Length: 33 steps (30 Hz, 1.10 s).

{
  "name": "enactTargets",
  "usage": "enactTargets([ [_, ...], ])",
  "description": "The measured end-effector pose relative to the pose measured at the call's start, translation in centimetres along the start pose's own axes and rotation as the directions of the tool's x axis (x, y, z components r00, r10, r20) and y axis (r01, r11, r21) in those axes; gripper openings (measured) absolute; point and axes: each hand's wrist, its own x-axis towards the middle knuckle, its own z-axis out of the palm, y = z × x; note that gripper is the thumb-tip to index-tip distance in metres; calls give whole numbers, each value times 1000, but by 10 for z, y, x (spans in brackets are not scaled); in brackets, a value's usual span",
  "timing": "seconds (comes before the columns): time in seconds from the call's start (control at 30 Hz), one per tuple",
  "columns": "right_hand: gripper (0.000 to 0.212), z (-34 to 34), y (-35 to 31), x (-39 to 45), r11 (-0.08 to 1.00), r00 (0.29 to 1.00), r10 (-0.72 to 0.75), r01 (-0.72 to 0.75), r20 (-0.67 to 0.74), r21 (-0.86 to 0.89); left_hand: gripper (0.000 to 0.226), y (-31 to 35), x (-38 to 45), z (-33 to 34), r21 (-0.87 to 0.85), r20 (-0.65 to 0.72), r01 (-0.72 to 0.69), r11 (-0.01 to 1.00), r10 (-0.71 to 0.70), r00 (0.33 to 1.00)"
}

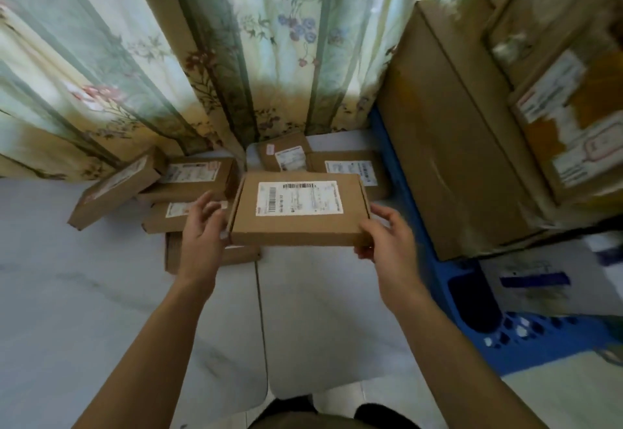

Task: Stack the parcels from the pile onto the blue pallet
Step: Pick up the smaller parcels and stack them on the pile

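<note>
A: From the head camera, where is the labelled parcel (298, 209)?

B: Lifted above the pile (188, 189) on the floor, left hand (202, 226) and right hand (387, 236) each gripping an end, fingers curled round the edges.

A: Risk?

B: The blue pallet (472, 294) is already crowded with big boxes (451, 132); placed crooked or overhanging, I'd judge it could slide off.

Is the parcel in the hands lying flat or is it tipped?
Flat: the parcel is level, label upward, gripped by left hand and right hand.
</note>
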Motion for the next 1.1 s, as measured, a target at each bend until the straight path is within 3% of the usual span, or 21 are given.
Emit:
enactTargets([
  [0.1,25,-36,-9,-33,995,992,-95,97,83,-27,34,11,-31,13,-89,130,-28,996,39,991],
  [0.17,24,-56,-8,-54,984,982,-163,169,100,-49,37,18,-53,17,-211,205,36,977,8,979],
  [0.3,24,-96,5,-100,954,957,-291,292,12,-67,40,23,-111,27,-282,201,-13,959,72,977],
  [0.47,38,-165,17,-162,889,887,-456,450,-70,-78,36,29,-200,48,-206,160,-171,964,205,966],
  [0.6,56,-236,16,-209,823,821,-565,557,-78,-110,32,53,-269,85,-136,242,-394,909,416,876],
  [0.73,66,-309,7,-241,769,750,-639,618,-171,-164,34,88,-316,140,-179,310,-456,872,490,815],
  [0.87,67,-374,-12,-253,735,674,-675,651,-299,-192,35,129,-346,201,-156,438,-587,795,588,680],
  [1.1,67,-459,-53,-216,684,580,-726,668,-369,-295,36,179,-352,297,-152,512,-756,637,705,491],
])
